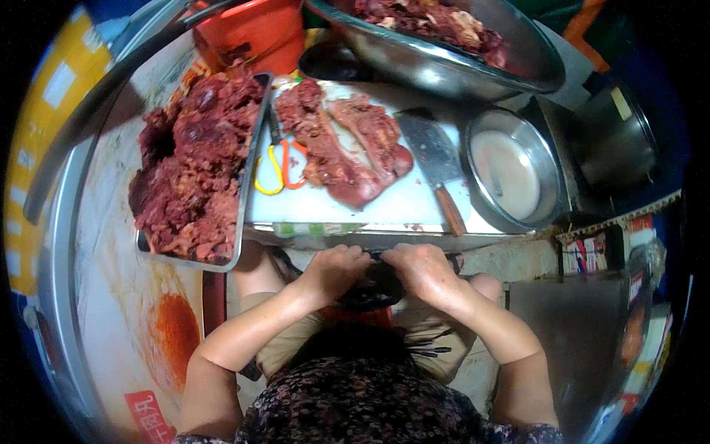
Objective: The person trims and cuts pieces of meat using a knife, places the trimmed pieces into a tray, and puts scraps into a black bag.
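My left hand [334, 272] and my right hand [425, 274] are side by side in front of my lap, just below the near edge of the worktop. Fingers curled, both grip the upper edge of a black, shiny thing that looks like a plastic bag [373, 287]. What the bag holds, if anything, is hidden. Beyond my hands, a split slab of red meat [355, 159] rests on a white cutting board [310, 211]. Scissors [279, 166] with yellow and orange handles lie left of the meat, and a cleaver [436, 159] with a wooden handle lies to its right.
A metal tray [237, 255] heaped with chopped meat [203, 163] stands at left. Behind are a red bucket [255, 41] and a large metal basin [451, 78] of meat. A metal bowl [473, 181] with cloudy liquid stands at right, near a dark pot [621, 140].
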Available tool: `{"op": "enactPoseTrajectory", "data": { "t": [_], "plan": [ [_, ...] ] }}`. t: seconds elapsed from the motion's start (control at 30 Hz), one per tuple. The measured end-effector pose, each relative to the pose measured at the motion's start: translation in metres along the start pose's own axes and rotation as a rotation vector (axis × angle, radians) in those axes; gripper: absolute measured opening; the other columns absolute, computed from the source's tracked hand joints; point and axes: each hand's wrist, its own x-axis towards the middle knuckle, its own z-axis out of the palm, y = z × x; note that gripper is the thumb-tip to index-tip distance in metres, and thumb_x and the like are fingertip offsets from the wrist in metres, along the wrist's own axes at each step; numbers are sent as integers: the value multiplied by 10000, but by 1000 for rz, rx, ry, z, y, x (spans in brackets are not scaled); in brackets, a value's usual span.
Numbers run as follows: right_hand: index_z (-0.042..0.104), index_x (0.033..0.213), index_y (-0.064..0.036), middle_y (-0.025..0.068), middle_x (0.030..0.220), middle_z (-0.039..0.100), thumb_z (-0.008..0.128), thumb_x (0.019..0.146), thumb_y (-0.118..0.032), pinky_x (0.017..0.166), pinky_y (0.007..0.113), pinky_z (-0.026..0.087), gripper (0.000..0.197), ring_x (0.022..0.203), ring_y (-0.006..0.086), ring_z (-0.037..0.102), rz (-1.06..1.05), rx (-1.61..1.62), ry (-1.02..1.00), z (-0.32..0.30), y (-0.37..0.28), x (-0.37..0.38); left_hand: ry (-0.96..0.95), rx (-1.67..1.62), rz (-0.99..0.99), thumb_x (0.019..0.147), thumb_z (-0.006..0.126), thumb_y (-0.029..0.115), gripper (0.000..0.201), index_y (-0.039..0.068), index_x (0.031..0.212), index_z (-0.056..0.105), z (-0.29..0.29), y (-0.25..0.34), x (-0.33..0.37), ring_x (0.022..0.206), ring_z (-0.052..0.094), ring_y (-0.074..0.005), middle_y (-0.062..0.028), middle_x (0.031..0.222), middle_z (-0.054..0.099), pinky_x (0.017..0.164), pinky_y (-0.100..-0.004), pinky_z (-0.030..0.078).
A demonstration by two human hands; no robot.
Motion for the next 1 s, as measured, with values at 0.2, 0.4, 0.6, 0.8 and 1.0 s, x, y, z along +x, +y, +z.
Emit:
{"op": "enactPoseTrajectory", "data": {
  "t": [0.2,0.4,0.6,0.8,1.0],
  "plan": [
    [662,1171,-33,162,959,657,592,783,-3,765,393,537,396,877,321,667,52,42,109,-31,8,-20,-132,17,112,801,589,76,251,54,1049,622,2,14,23,861,624,-298,-86,949,605,714,-424,531],
    [672,1113,22,226,1052,692,598,840,-78,919,427,514,300,1025,357,667,436,21,593,-136,94,-48,233,-45,433,784,597,65,360,44,1140,638,-20,60,159,1124,574,-377,-165,1125,613,870,-431,524],
    [706,1011,-24,216,1084,689,612,839,-164,897,461,519,241,1022,364,665,759,-398,180,-137,164,-21,-145,388,148,861,548,103,350,-7,1177,650,36,70,331,1202,529,-369,-215,1298,567,978,-439,478],
    [740,990,-33,191,1070,709,551,875,-119,834,465,556,238,1013,349,688,864,-615,135,-144,203,-25,-340,466,-24,940,531,269,596,-13,1456,434,105,25,384,1478,233,-378,-212,1586,277,1174,-496,236],
    [702,960,-34,217,1049,693,642,768,-49,866,465,527,202,1029,391,655,901,-523,143,-151,217,-45,-490,312,59,797,742,455,918,15,1500,350,74,68,373,1475,231,-354,-211,1587,258,1169,-519,213]
  ]
}}
